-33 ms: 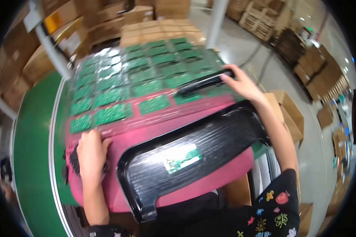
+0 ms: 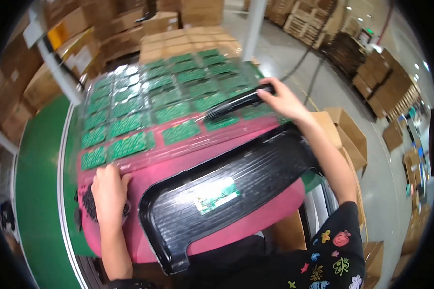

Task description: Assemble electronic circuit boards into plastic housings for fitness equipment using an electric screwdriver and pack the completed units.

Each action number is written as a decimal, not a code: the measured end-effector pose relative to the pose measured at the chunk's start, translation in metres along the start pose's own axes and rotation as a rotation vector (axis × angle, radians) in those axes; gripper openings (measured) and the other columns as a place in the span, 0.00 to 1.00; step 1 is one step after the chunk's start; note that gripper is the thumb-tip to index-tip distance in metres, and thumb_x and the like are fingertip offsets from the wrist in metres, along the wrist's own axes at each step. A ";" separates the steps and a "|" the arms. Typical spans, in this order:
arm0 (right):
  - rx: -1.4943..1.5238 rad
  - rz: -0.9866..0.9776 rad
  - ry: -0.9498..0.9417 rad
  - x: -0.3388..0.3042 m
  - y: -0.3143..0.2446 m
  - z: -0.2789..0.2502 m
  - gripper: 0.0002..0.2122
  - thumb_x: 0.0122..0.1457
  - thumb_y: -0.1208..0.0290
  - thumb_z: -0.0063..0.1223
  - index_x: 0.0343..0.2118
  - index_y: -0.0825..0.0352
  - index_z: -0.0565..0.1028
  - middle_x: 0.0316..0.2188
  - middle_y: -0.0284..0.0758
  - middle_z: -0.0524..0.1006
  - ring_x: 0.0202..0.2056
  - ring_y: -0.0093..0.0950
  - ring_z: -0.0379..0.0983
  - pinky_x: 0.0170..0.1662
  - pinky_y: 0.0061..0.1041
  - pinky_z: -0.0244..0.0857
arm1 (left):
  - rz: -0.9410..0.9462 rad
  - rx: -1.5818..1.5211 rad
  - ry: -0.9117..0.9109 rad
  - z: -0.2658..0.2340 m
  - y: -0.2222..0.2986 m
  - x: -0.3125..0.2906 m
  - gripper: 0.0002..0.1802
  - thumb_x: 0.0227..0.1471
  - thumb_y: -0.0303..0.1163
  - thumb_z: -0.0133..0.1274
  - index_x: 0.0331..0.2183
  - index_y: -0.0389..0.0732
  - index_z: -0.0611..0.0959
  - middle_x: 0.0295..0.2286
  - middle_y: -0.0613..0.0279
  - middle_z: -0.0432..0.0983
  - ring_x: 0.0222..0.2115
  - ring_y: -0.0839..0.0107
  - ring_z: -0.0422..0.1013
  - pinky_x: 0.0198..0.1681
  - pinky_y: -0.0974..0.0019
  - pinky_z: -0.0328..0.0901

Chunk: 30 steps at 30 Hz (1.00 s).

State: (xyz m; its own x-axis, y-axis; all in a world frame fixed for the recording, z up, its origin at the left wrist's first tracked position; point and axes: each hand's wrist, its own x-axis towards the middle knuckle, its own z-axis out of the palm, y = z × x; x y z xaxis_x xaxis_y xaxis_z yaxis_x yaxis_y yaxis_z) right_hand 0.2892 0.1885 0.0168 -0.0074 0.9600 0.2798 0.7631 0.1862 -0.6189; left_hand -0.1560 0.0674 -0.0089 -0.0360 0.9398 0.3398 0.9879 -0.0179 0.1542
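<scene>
My right hand (image 2: 283, 100) grips the rear end of a long black cylindrical tool (image 2: 234, 104). Its front end points left and down over the clear plastic tray (image 2: 144, 160), which holds rows of green circuit boards (image 2: 180, 131). At the left, my left hand (image 2: 108, 190) has its fingers curled beside a heap of small black parts (image 2: 88, 202); whatever the fingertips hold is hidden. Between my forearms a black plastic shell (image 2: 263, 176) with raised edges lies on the pink surface (image 2: 136, 238). One green and white circuit board (image 2: 217, 195) rests inside the shell.
Cardboard boxes (image 2: 190, 41) stand behind the tray, with more stacked at the far left. An open carton (image 2: 347, 137) sits right of my right forearm. Metal posts (image 2: 253, 31) rise at the back. Dark cables (image 2: 301, 65) hang beyond my right hand.
The whole view has shifted slightly, moving the scene a little leftward. Both hands keep nearly the same pose, and the tool stays in my right hand.
</scene>
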 end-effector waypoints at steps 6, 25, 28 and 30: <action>0.371 -0.319 0.602 0.009 -0.072 0.035 0.27 0.53 0.79 0.56 0.53 0.68 0.54 0.43 0.45 0.65 0.42 0.32 0.68 0.49 0.31 0.62 | 0.090 0.164 -0.026 0.010 0.035 0.010 0.12 0.40 0.31 0.66 0.23 0.34 0.79 0.25 0.45 0.76 0.28 0.46 0.76 0.31 0.49 0.71; 1.679 -0.179 -0.033 -0.074 -0.142 0.028 0.18 0.65 0.59 0.43 0.54 0.62 0.67 0.20 0.23 0.62 0.27 0.19 0.61 0.43 0.31 0.62 | 0.081 -0.625 -0.110 -0.030 0.060 0.014 0.10 0.50 0.28 0.58 0.27 0.29 0.79 0.22 0.49 0.78 0.22 0.59 0.75 0.27 0.61 0.68; 1.804 -0.270 -0.176 -0.091 -0.140 0.028 0.15 0.66 0.57 0.42 0.50 0.59 0.68 0.19 0.22 0.62 0.26 0.17 0.60 0.44 0.27 0.57 | 0.435 -0.798 -0.175 -0.020 0.072 0.001 0.06 0.52 0.27 0.57 0.30 0.32 0.80 0.24 0.52 0.77 0.24 0.58 0.75 0.29 0.63 0.68; 1.807 -0.346 -0.246 -0.098 -0.142 0.028 0.14 0.65 0.57 0.45 0.48 0.58 0.66 0.19 0.21 0.63 0.26 0.16 0.60 0.44 0.27 0.56 | 0.567 -0.893 -0.233 -0.019 0.082 -0.006 0.04 0.51 0.24 0.57 0.31 0.33 0.80 0.26 0.54 0.78 0.27 0.58 0.76 0.31 0.63 0.69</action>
State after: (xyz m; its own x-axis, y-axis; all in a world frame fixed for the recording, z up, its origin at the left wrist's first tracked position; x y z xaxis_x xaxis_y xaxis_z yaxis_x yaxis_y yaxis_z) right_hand 0.1638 0.0738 0.0569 -0.2015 0.8094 0.5517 -0.8218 0.1668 -0.5449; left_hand -0.0772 0.0538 0.0192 0.5142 0.7563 0.4044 0.3811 -0.6239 0.6823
